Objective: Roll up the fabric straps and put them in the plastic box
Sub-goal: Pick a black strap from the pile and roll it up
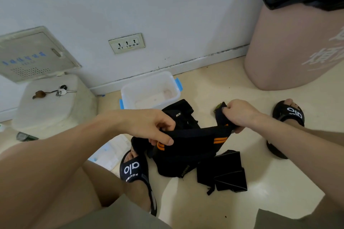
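A black fabric strap (197, 133) with orange stripes is stretched between both hands above the floor. My left hand (149, 126) pinches its left part between thumb and fingers. My right hand (240, 115) grips its right end, which bunches up under the fingers. Below them a pile of more black straps (186, 161) lies on the floor between my feet, with flat black pieces (227, 171) to its right. The open white plastic box (173, 82) with blue clips stands behind the pile, against the wall.
A white lid (113, 150) lies by my left sandal (134, 171). A white stool-like block (50, 106) with keys (61, 91) stands at the left. A large pink bin (297, 42) with a black liner fills the right. My right sandal (286, 115) is beside the right hand.
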Demonstrator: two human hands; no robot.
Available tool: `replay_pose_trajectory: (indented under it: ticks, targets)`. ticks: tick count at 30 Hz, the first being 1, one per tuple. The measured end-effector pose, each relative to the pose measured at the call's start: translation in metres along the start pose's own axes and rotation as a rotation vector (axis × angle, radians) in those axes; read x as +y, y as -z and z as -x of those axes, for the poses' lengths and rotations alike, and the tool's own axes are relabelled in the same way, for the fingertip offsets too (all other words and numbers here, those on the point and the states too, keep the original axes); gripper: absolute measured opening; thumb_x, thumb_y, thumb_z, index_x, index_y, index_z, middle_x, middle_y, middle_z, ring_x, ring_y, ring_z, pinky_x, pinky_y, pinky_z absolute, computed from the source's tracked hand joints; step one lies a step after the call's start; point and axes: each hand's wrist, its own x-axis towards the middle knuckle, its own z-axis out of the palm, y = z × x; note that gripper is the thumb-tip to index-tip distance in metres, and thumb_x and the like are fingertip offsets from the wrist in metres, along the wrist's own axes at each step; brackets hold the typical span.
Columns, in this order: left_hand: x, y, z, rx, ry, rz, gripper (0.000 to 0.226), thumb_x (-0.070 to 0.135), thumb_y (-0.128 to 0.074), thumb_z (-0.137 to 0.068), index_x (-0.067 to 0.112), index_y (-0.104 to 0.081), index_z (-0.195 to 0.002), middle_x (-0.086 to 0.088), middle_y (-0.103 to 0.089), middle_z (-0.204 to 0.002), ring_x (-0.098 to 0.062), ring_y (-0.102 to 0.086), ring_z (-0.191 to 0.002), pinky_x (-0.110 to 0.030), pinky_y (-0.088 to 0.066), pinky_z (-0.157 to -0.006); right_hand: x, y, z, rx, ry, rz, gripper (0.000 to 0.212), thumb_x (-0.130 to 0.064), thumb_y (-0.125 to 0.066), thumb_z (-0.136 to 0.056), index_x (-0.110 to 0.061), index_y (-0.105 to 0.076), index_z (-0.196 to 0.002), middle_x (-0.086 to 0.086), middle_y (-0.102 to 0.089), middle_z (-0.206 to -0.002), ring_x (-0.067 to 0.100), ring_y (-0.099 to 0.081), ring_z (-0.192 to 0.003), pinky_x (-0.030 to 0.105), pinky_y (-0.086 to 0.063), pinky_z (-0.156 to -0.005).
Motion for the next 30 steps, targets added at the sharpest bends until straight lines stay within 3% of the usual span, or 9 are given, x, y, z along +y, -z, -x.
replay_pose_trajectory:
  ticks: [3,8,14,16,18,20,22,27,30]
  targets:
    - [0.003,-0.011,-0.006,-0.127,0.022,-0.038,0.029,0.020,-0.074,-0.094,0.001,-0.054,-0.085,-0.012,-0.062,-0.076,-0.012,-0.063,-0.065,-0.022,-0.052,-0.063,0.007,0.004,0.003,0.025,0.000,0.226,0.025,-0.010,-0.039,-0.101,-0.004,-0.060,-0.087,0.012,-0.071,-0.061,0.028,-0.074,-0.060,0.034,-0.060,-0.064]
    - [0.016,-0.035,-0.021,-0.221,0.035,-0.046,0.019,0.010,-0.069,-0.096,-0.004,-0.056,-0.093,0.013,-0.056,-0.057,0.002,-0.057,-0.051,-0.009,-0.042,-0.047,0.016,0.011,0.004,0.064,0.034,0.496,0.016,0.006,-0.049,-0.091,-0.005,-0.059,-0.087,0.006,-0.064,-0.062,0.024,-0.070,-0.067,0.031,-0.052,-0.063]
    - [0.033,-0.058,-0.045,-0.186,-0.135,-0.056,0.014,0.017,-0.068,-0.097,0.009,-0.059,-0.091,0.004,-0.060,-0.069,-0.006,-0.057,-0.064,-0.022,-0.046,-0.063,0.025,0.018,0.011,0.065,0.091,0.644,0.034,0.005,-0.051,-0.089,-0.010,-0.064,-0.117,0.005,-0.060,-0.085,0.024,-0.066,-0.074,0.029,-0.042,-0.055]
    - [0.036,-0.064,-0.057,-0.146,-0.179,-0.142,0.009,0.018,-0.068,-0.097,0.016,-0.061,-0.091,0.011,-0.060,-0.069,-0.002,-0.055,-0.061,-0.023,-0.048,-0.064,0.027,0.023,0.014,0.068,0.096,0.701,0.030,0.002,-0.052,-0.090,-0.010,-0.065,-0.114,0.004,-0.054,-0.084,0.024,-0.060,-0.075,0.029,-0.038,-0.054]
    - [0.040,-0.069,-0.068,-0.104,-0.232,-0.202,0.006,0.017,-0.068,-0.096,0.016,-0.066,-0.101,0.011,-0.066,-0.080,0.000,-0.062,-0.071,-0.026,-0.055,-0.074,0.030,0.028,0.016,0.054,0.075,0.767,0.012,0.004,-0.052,-0.090,-0.006,-0.060,-0.089,0.004,-0.049,-0.075,0.020,-0.052,-0.065,0.029,-0.033,-0.051]
    - [0.043,-0.073,-0.078,-0.104,-0.260,-0.226,0.026,0.013,-0.065,-0.096,0.016,-0.067,-0.122,0.001,-0.069,-0.111,-0.010,-0.068,-0.097,-0.034,-0.056,-0.092,0.036,0.032,0.017,0.035,0.019,0.786,0.023,0.004,-0.050,-0.092,-0.008,-0.048,-0.072,0.005,-0.048,-0.072,0.018,-0.046,-0.060,0.028,-0.034,-0.052]
    - [0.044,-0.071,-0.088,-0.107,-0.258,-0.261,0.047,0.004,-0.057,-0.097,0.018,-0.057,-0.142,-0.002,-0.057,-0.140,-0.015,-0.062,-0.119,-0.032,-0.049,-0.105,0.046,0.038,0.015,-0.008,-0.028,0.813,0.026,0.002,-0.048,-0.095,-0.008,-0.047,-0.071,0.005,-0.047,-0.072,0.019,-0.048,-0.062,0.029,-0.041,-0.059]
    - [0.019,-0.028,-0.111,0.010,0.025,-0.360,0.074,-0.009,-0.036,-0.092,0.028,-0.039,-0.156,-0.003,-0.043,-0.156,-0.020,-0.050,-0.135,-0.032,-0.038,-0.115,0.069,0.044,-0.004,-0.109,-0.155,0.867,0.016,-0.005,-0.049,-0.095,-0.009,-0.055,-0.081,0.005,-0.046,-0.078,0.029,-0.058,-0.098,0.035,-0.049,-0.094]
    - [-0.021,0.005,-0.113,0.088,0.271,-0.438,0.065,0.000,-0.038,-0.098,0.031,-0.038,-0.155,-0.005,-0.047,-0.154,-0.026,-0.048,-0.136,-0.036,-0.039,-0.111,0.059,0.028,-0.006,-0.087,-0.098,0.869,0.024,-0.003,-0.043,-0.096,-0.012,-0.047,-0.074,0.003,-0.045,-0.080,0.024,-0.056,-0.087,0.034,-0.046,-0.082]
